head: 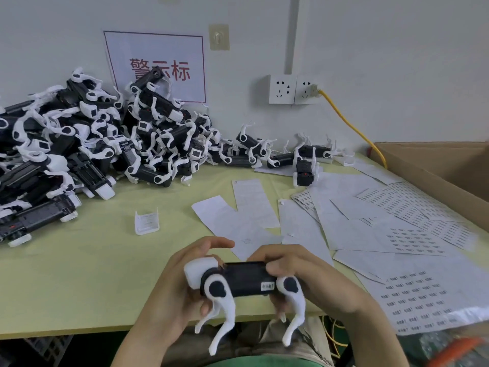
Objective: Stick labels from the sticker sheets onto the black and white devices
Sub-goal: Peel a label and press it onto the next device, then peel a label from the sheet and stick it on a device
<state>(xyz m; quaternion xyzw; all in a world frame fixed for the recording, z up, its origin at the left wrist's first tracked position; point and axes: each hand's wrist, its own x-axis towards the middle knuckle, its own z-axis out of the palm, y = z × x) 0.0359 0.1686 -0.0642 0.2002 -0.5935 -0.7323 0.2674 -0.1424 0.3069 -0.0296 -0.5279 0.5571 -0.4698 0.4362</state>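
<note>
1. Head view: black and white device, legs hanging down, sits at the near worktop edge; left grip curls round its white end, right grip grasps the other end
2. Small label on its black side; sticker sheets spread at right; device pile back left

Two hands, one held device, a pile of devices past counting, two wall sockets, one sign.
</note>
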